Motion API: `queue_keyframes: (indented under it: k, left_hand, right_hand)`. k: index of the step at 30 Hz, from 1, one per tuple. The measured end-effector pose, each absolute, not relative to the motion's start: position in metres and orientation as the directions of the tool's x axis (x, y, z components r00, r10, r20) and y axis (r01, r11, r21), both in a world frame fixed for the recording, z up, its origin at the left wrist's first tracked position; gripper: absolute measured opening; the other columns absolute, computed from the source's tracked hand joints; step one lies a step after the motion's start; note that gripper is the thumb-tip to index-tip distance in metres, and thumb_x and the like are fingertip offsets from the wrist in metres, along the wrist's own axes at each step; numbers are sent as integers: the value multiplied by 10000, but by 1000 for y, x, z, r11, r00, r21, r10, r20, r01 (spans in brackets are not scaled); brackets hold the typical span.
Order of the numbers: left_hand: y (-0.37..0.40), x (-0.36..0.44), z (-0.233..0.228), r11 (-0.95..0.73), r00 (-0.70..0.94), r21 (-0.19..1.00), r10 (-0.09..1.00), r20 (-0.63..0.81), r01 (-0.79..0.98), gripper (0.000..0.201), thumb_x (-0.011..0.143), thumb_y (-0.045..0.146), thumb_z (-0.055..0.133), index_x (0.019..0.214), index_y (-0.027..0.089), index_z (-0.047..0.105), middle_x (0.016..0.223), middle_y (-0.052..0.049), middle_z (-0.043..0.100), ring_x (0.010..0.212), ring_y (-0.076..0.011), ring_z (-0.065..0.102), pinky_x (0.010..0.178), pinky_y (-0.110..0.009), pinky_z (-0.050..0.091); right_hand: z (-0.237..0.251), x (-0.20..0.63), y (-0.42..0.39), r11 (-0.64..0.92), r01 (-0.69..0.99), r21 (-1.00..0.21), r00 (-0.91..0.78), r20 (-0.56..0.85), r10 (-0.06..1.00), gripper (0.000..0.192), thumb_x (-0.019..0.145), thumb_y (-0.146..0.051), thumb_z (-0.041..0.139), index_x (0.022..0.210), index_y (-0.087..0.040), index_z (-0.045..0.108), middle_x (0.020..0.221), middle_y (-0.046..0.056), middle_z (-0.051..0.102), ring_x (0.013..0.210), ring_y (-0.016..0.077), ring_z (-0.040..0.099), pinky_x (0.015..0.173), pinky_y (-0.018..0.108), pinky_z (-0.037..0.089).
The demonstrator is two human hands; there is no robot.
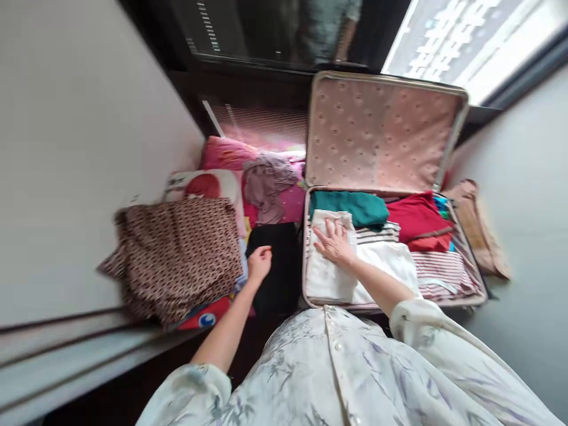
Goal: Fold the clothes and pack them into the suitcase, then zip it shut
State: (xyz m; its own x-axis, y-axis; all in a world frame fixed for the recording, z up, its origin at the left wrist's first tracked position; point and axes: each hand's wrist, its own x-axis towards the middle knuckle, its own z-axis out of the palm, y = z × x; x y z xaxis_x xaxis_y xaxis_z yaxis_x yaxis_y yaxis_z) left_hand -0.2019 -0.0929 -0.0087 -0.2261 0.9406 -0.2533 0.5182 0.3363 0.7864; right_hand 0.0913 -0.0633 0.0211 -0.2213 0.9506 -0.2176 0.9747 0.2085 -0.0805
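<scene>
Closest to us is our own pale leaf-print blouse (337, 373), both sleeves reaching forward. Far left, a brown patterned garment (177, 254) lies in a loose heap against the wall, over bright cushions (208, 186), seemingly kept within reach of the case. Our left hand (258, 263) hovers over a folded black garment (277, 266) just left of the case, fingers loosely curled and pinching nothing that we can see. Our right hand (333, 241) lies flat, fingers spread, pressing a folded cream cloth (328, 275) into the near-left corner of the open suitcase (461, 112), probably to flatten it. Beyond it sit a teal piece (350, 207), red clothes (417, 222) and striped fabric (444, 275), packed side by side to fill the base.
</scene>
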Motion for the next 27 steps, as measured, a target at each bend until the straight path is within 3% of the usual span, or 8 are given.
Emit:
queue_keyframes:
  k: [5,8,11,14,17,20,23,27]
  left_hand:
    - [-26,-233,-64,383,-218,555,914,-341,738,364,900,235,530,1220,139,675,1127,-156,741,1078,-293,720,1027,-438,537]
    - [11,-234,-81,298,-184,449,942,-281,842,495,897,261,533,1354,82,597,1282,-216,673,1324,-347,584,1141,-479,440]
    - [48,-228,-90,281,-180,384,944,-278,879,682,909,330,549,1502,14,437,1429,-297,541,1441,-390,454,1155,-511,404]
    - [81,-217,-98,303,-187,341,924,-333,890,799,896,399,590,1576,69,332,1513,-322,430,1453,-464,403,1123,-593,386]
    - [106,-205,-104,367,-224,301,880,-418,880,860,843,479,671,1574,159,347,1586,-314,329,1422,-533,394,1081,-664,370]
    - [124,-193,-106,442,-304,284,855,-421,851,924,781,520,744,1547,169,366,1555,-292,381,1412,-544,373,1050,-669,381]
    - [136,-185,-101,484,-355,315,851,-387,816,862,742,470,795,1450,132,439,1408,-249,524,1367,-515,420,1013,-611,425]
    - [151,-184,-91,485,-339,477,868,-362,733,442,777,328,786,1078,91,565,1212,-224,596,1317,-464,461,995,-552,439]
  right_hand:
    - [16,94,-58,178,975,-135,-208,-253,945,665,1003,-687,404,1621,-452,328,1768,56,18,1580,484,41,1209,686,124]
    - [12,94,-60,172,973,-155,-205,-236,950,660,1005,-690,404,1620,-469,311,1768,49,0,1581,477,29,1211,681,125]
    - [11,93,-62,178,967,-181,-216,-215,952,662,1006,-674,428,1622,-465,308,1767,60,3,1579,482,20,1206,691,119]
    - [10,93,-62,188,960,-206,-229,-196,953,654,1004,-664,446,1616,-467,324,1765,69,14,1576,492,17,1197,709,118]
    - [9,92,-62,184,957,-224,-229,-191,954,636,1006,-664,444,1605,-475,345,1763,74,27,1575,499,13,1195,714,121]
    - [8,91,-61,176,960,-218,-221,-203,954,631,1005,-654,457,1603,-480,349,1764,65,31,1576,496,25,1198,715,121]
    - [9,91,-62,177,961,-212,-222,-210,952,640,996,-638,496,1600,-475,362,1765,57,52,1578,485,36,1204,709,123]
    - [11,89,-63,171,964,-204,-212,-198,957,657,978,-599,557,1596,-468,378,1763,48,83,1578,483,57,1209,696,138]
